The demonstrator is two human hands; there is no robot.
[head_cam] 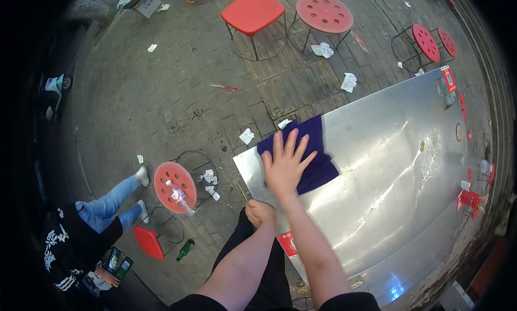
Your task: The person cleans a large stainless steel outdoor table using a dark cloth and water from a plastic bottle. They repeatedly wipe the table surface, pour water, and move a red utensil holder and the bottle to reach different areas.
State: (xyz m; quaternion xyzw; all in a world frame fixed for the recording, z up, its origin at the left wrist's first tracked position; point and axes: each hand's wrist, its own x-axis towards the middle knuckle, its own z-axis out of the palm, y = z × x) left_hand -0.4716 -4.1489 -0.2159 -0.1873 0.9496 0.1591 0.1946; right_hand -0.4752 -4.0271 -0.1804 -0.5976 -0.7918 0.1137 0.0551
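My right hand [284,171] lies flat with fingers spread on a dark purple cloth [317,171]. The cloth is at the far left corner of a shiny metal tabletop [371,149], and part of it reaches the table's far edge. Just off the table's left edge, my left hand [260,212] is curled into a fist. A thin wooden stick [242,191] juts out from it; the part inside the fingers is hidden. Wet streaks and reflections mark the metal. A red printed sticker [287,244] sits at the near left edge, partly behind my right forearm.
Red stools [253,12] stand beyond the table. Left, a plastic bottle [179,198] lies on a round stool [159,181]; a green bottle [185,250] lies on the paving. A person [72,246] with a bottle crate is at far left. Crumpled tissues [349,82] litter the ground.
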